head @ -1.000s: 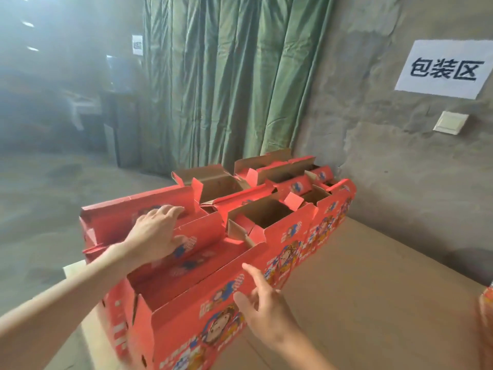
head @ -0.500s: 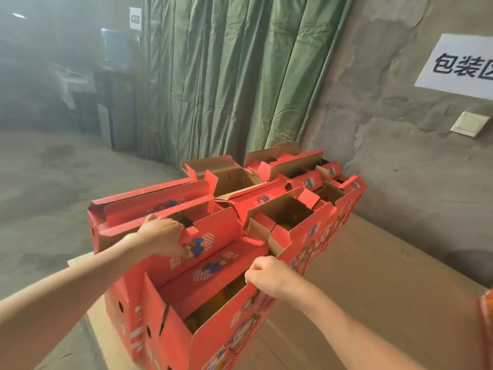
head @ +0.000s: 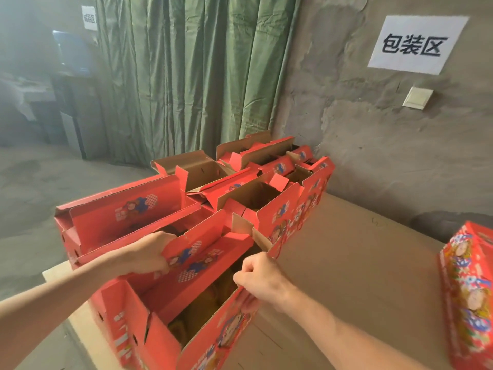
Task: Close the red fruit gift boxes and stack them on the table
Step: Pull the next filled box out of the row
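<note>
Several open red boxes (head: pixel 266 193) stand in a double row along the left edge of the table (head: pixel 346 263), flaps up. Those farther back show brown cardboard insides, and their contents are hidden. At the near left corner the nearest box (head: pixel 218 329) is open, with dim brownish fruit (head: pixel 202 308) inside. The left hand (head: pixel 149 253) grips the end of its far long flap (head: pixel 197 252), fingers curled over the edge; the flap tilts in over the opening. The right hand (head: pixel 260 279) is curled in a pinch at the top edge of the near wall. One closed box (head: pixel 469 289) stands at the table's right edge, well apart from the row, with bare tabletop between. The wall sign (head: pixel 416 45) reads 包装区. The small sign (head: pixel 89 17) beside the curtain (head: pixel 197 76) is too blurred to read. Cartoon figures are printed on the boxes; their lettering is illegible.
</note>
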Motion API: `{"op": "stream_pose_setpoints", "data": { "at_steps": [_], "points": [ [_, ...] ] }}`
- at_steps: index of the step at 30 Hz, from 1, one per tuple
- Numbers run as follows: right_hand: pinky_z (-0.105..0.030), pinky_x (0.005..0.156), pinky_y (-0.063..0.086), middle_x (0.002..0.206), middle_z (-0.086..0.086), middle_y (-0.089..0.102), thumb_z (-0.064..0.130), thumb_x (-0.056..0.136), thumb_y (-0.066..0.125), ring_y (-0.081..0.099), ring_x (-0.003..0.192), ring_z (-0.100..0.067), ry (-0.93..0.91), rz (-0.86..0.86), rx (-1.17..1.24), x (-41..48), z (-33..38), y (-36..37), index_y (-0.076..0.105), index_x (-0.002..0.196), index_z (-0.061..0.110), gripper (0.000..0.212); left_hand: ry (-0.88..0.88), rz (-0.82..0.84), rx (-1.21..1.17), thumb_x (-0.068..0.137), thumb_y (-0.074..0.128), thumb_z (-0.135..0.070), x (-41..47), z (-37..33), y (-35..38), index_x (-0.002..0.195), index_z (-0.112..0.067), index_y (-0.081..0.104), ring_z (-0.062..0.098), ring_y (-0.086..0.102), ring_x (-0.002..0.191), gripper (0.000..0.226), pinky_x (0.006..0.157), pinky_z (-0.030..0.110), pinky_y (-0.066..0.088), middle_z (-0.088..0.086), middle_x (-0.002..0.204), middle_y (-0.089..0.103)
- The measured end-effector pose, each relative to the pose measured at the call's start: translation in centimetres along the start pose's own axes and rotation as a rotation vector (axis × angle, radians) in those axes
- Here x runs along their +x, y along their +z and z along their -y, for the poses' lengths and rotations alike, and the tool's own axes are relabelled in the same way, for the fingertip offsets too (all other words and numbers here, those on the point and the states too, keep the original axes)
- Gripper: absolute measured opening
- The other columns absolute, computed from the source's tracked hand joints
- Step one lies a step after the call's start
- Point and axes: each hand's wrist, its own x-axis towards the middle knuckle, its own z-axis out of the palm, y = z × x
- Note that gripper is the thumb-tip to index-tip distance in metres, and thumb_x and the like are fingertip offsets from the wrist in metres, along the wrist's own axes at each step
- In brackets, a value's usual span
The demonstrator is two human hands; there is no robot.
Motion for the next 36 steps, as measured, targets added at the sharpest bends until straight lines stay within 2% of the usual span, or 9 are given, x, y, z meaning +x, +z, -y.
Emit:
{"op": "stream_pose_setpoints", "data": {
  "at_steps": [5, 10, 16, 19, 23, 27, 30, 33, 36],
  "points": [
    [-0.048, 0.07, 0.057, 0.075, -0.024, 0.068, 0.016, 0.074, 0.054, 0.068, 0.077, -0.038, -0.001, -0.033, -0.066, -4.6, -3.4, -2.9, 0.053, 0.061, 0.01, 0.015, 0.023, -0.017, -0.106, 0.06, 0.07, 0.004, -2.8, -6.4, 1.9, 0.077, -0.017, 0.058, 0.005, 0.057, 0.051, 0.029, 0.052, 0.027, 0.048, -0.006, 0.065, 0.062],
    [-0.018, 0.046, 0.037, 0.048, 0.006, 0.049, 0.018, 0.069, 0.057, 0.048, 0.048, -0.009, 0.103, -0.147, -0.172, -11.2, -9.1, -7.8, 0.045, 0.044, 0.016, 0.028, 0.071, 0.003, -0.079, 0.066, 0.07, -0.006, -5.2, -15.0, 6.1, 0.094, -0.013, 0.064, 0.01, 0.056, 0.062, 0.029, 0.049, 0.018, 0.041, -0.001, 0.078, 0.063],
    [-0.032, 0.058, 0.054, 0.055, -0.001, 0.057, 0.014, 0.073, 0.056, 0.066, 0.059, -0.02, 0.215, -0.208, -0.176, -19.3, -15.6, -13.2, 0.05, 0.051, 0.015, 0.023, 0.124, 0.032, -0.142, 0.07, 0.066, -0.002, -7.0, -25.6, 11.9, 0.09, -0.014, 0.06, 0.006, 0.05, 0.054, 0.025, 0.035, 0.012, 0.032, -0.004, 0.069, 0.055],
    [-0.031, 0.055, 0.049, 0.059, -0.004, 0.055, 0.013, 0.075, 0.056, 0.065, 0.062, -0.024, 0.243, -0.223, -0.225, -22.8, -18.3, -15.7, 0.053, 0.054, 0.012, 0.021, 0.119, 0.06, -0.156, 0.071, 0.064, -0.001, -7.6, -30.0, 14.6, 0.095, -0.013, 0.058, 0.01, 0.054, 0.062, 0.028, 0.038, 0.014, 0.037, -0.002, 0.076, 0.056],
    [-0.036, 0.065, 0.056, 0.062, -0.007, 0.061, 0.015, 0.082, 0.06, 0.07, 0.071, -0.03, 0.262, -0.246, -0.252, -26.9, -20.8, -18.1, 0.056, 0.061, 0.01, 0.022, 0.161, 0.046, 0.012, 0.08, 0.063, -0.011, -8.6, -35.4, 17.2, 0.125, -0.007, 0.048, 0.024, 0.06, 0.095, 0.048, 0.065, 0.025, 0.045, 0.009, 0.11, 0.061],
    [-0.037, 0.069, 0.058, 0.073, -0.001, 0.064, 0.048, 0.085, 0.06, 0.068, 0.07, -0.024, 0.277, -0.179, -0.286, -30.0, -20.4, -19.3, 0.061, 0.097, 0.016, 0.034, 0.434, -0.263, 0.267, 0.086, 0.061, -0.027, -9.0, -40.1, 18.2, 0.152, -0.018, 0.005, 0.028, 0.025, 0.141, 0.086, 0.112, 0.041, 0.025, 0.006, 0.157, 0.021],
    [-0.038, 0.074, 0.058, 0.086, -0.008, 0.07, 0.055, 0.085, 0.056, 0.069, 0.077, -0.026, 0.285, -0.026, -0.294, -31.5, -19.6, -17.4, 0.066, 0.099, 0.009, 0.05, 0.553, -0.255, 0.276, 0.089, 0.057, -0.035, -8.9, -42.4, 19.2, 0.145, -0.022, 0.035, 0.02, 0.028, 0.141, 0.061, 0.115, 0.038, 0.022, 0.0, 0.152, 0.033],
    [-0.034, 0.073, 0.056, 0.094, -0.015, 0.07, 0.023, 0.085, 0.058, 0.068, 0.086, -0.028, 0.226, -0.054, -0.245, -32.6, -19.9, -15.8, 0.067, 0.096, 0.002, 0.025, 0.544, -0.126, 0.34, 0.09, 0.056, -0.036, -9.0, -43.2, 20.3, 0.137, -0.022, 0.047, 0.018, 0.041, 0.132, 0.05, 0.109, 0.034, 0.031, -0.002, 0.144, 0.045],
    [-0.032, 0.07, 0.055, 0.091, -0.013, 0.068, 0.001, 0.083, 0.048, 0.065, 0.089, -0.029, 0.269, -0.063, -0.194, -33.7, -21.6, -16.9, 0.065, 0.102, 0.001, 0.025, 0.522, -0.056, 0.361, 0.09, 0.057, -0.035, -8.5, -43.4, 20.4, 0.134, -0.02, 0.05, 0.019, 0.046, 0.127, 0.047, 0.104, 0.034, 0.039, -0.002, 0.139, 0.05]
  ]
}}
